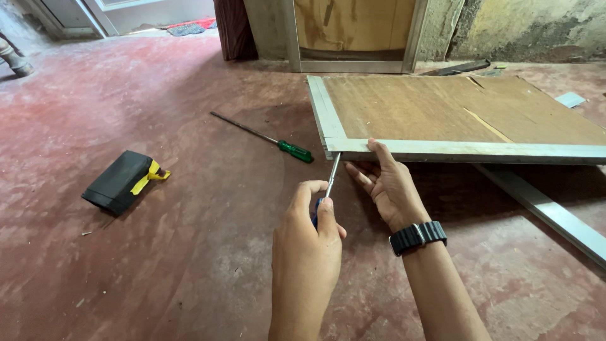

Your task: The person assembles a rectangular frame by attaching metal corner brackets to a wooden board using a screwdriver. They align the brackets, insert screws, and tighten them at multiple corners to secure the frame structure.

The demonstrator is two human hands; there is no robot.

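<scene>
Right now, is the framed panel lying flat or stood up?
Lying flat: the panel rests face-up above the floor, right hand on its edge.

**Worn red floor and what lies on it**

The red cement floor [189, 252] carries a metal-framed wooden panel [454, 113], a green-handled screwdriver [265, 137], a black pouch with a yellow strap [120, 182], and a metal bar [549, 211] beneath the panel's near edge.
</scene>
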